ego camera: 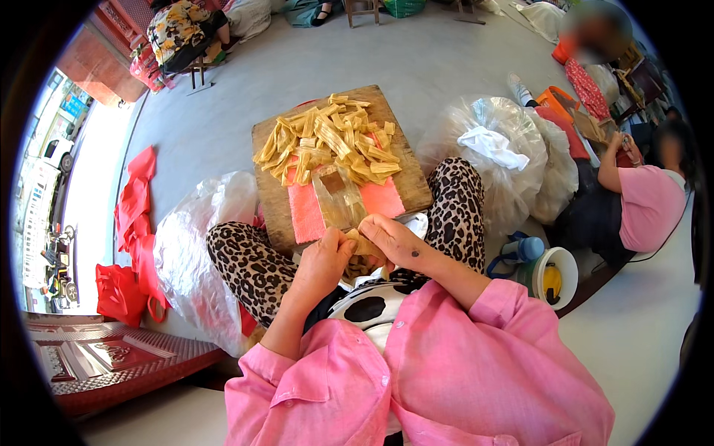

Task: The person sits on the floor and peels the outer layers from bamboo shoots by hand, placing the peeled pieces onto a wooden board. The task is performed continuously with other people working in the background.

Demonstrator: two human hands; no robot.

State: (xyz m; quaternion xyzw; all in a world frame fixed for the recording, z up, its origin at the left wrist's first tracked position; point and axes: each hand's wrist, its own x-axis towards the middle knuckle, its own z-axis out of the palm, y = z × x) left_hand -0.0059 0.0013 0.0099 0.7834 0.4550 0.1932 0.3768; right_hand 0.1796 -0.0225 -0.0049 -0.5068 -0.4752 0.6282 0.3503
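My left hand (pixel 323 262) and my right hand (pixel 393 240) meet low over my lap, fingertips pinching a tan dried plant strip (pixel 363 243) between them. Partly hidden beneath them, a white bag or cloth (pixel 417 224) holds more tan pieces. Just ahead is a worn wooden board (pixel 411 181) on a support I cannot make out. A loose heap of folded, ribbed, straw-coloured dried strips (pixel 332 134) covers its far half. Nearer to me, a pink cloth (pixel 307 212) lies under a clear plastic-like piece with a brown patch (pixel 341 195).
Large clear plastic bags stand at my left (pixel 195 223) and right (pixel 496 184), the right one topped by a white cloth (pixel 491 146). Red bags (pixel 134 212) lie far left. A white bucket (pixel 563 273) and blue bottle (pixel 527 249) stand near a seated co-worker (pixel 647 206).
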